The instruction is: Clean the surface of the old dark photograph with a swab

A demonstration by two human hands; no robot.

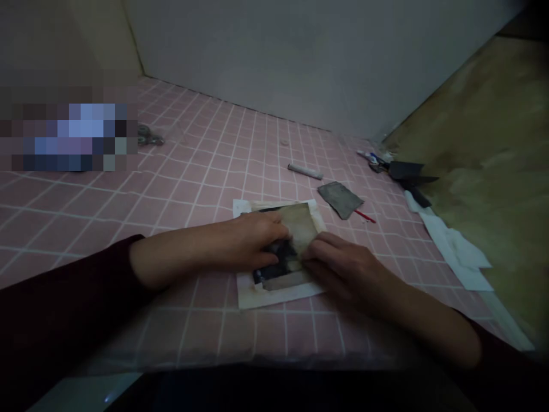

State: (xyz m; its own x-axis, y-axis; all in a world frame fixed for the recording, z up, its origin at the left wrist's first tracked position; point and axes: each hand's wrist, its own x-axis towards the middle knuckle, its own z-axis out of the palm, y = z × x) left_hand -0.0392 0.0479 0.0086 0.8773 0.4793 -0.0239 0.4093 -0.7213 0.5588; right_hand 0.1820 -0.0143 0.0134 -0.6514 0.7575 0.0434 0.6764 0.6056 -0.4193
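Observation:
A stained, dark-and-tan sheet that looks like an old photographic print (300, 226) lies on a larger white paper sheet (278, 296). My left hand (257, 240) comes in from the left, its bent fingers over the print's middle. My right hand (337, 269) comes in from the right, with fingertips pressed against the print's tan part near the left hand's fingers. Both hands hide much of the print's centre, and its image cannot be made out.
Pink grid-tiled surface (171, 183) runs to a grey wall (300, 51). Beyond the papers lie a grey flat scrap (341, 199), a grey stick (305, 171) and a red-tipped item (364, 216). Dark tools (405, 170) and white tissue (454, 252) lie right.

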